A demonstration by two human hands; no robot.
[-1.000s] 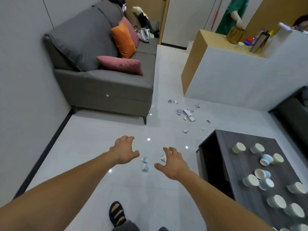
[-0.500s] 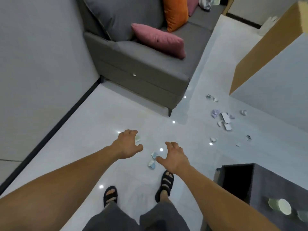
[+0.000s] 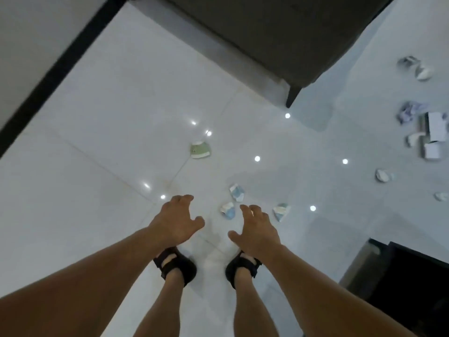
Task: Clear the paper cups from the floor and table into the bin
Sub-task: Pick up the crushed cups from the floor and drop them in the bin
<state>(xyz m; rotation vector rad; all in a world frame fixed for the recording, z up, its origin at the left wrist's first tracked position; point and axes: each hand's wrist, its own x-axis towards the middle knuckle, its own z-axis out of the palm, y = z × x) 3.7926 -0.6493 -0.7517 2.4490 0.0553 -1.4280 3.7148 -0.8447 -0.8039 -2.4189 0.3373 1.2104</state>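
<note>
Crushed paper cups lie on the white tiled floor. A green one (image 3: pixel 200 150) lies farthest ahead. Two blue-and-white ones (image 3: pixel 237 192) (image 3: pixel 228 210) sit just beyond my fingers, and a third crushed cup (image 3: pixel 281 211) lies right of my right hand. My left hand (image 3: pixel 177 220) and my right hand (image 3: pixel 257 227) both hang above the floor with fingers spread and loosely curled, holding nothing. More crushed cups and paper scraps (image 3: pixel 424 71) (image 3: pixel 384 175) are scattered at the far right. No bin is in view.
The grey sofa base (image 3: pixel 279 32) and its leg (image 3: pixel 291 98) fill the top. A dark skirting line (image 3: pixel 60 69) runs along the wall at left. The dark coffee table's corner (image 3: pixel 408 283) stands at lower right. My sandalled feet (image 3: pixel 177 263) stand below my hands.
The view has tilted steeply down and closer to the floor. Both hands have dropped toward the blue cups, still empty. The sofa cushions and table cups have left the view.
</note>
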